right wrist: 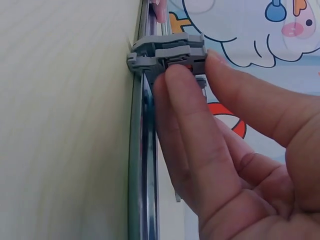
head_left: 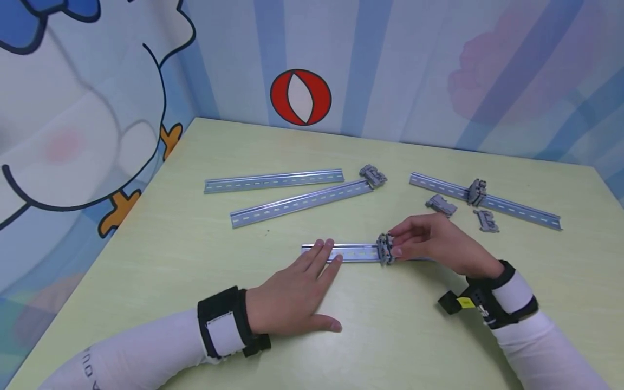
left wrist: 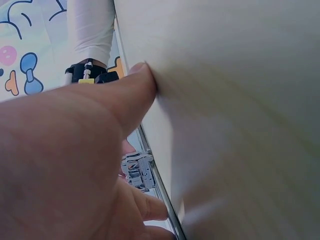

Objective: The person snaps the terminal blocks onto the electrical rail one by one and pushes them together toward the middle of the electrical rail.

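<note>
A slotted metal DIN rail (head_left: 358,253) lies crosswise on the table in front of me. My left hand (head_left: 294,297) rests its straight fingertips on the left part of this rail, thumb spread out to the side. Partway along the rail stand grey DIN rail terminal blocks (head_left: 383,250), side by side. With thumb and fingers, my right hand (head_left: 436,244) pinches the right-hand block. In the right wrist view, the blocks (right wrist: 172,52) sit across the rail (right wrist: 142,160) with their feet at its edge. My right hand hides part of the rail's right end.
Two more rails, one upper (head_left: 273,181) and one lower (head_left: 299,203), lie behind at left, with a loose block (head_left: 373,176) by the lower one's end. At right, another rail (head_left: 521,211) carries upright blocks (head_left: 476,192). Two loose blocks, one left (head_left: 441,205) and one right (head_left: 486,221), lie before it.
</note>
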Motion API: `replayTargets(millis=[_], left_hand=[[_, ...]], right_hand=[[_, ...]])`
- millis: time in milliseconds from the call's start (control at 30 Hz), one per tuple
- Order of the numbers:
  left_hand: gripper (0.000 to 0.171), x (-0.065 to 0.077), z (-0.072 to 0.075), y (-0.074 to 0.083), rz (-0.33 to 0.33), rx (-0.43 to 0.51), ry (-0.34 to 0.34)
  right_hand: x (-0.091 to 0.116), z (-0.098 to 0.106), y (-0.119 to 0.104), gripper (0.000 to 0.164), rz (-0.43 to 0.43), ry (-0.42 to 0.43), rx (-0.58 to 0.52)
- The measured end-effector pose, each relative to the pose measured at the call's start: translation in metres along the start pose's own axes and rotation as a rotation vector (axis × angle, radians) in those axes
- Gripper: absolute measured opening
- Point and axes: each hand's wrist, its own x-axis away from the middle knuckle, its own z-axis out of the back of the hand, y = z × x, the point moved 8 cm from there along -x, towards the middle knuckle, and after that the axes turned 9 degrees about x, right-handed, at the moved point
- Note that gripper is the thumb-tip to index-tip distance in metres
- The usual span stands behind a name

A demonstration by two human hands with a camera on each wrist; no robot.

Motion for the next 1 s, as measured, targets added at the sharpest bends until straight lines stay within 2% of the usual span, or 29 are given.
replayTargets(millis=[200,667,1000], left_hand=[[0.104,-0.0010,-0.0002,0.0000,-0.001,0.003,-0.005],[0.104,-0.0014,-0.0009,-0.0016,0.004,-0.012,0.000],[0.104,-0.0008,-0.0012,-0.0030,0.011,-0.001,-0.004]], right_hand=[[0.0007,-0.0014,0.0036,0.043,-0.028,0.005,-0.005],[-0.0008,-0.0028,-0.0003,0.040,0.028,-0.008,-0.027],[0.0007,-0.0032,-0.0058,0.038,0.027,-0.028,0.035]])
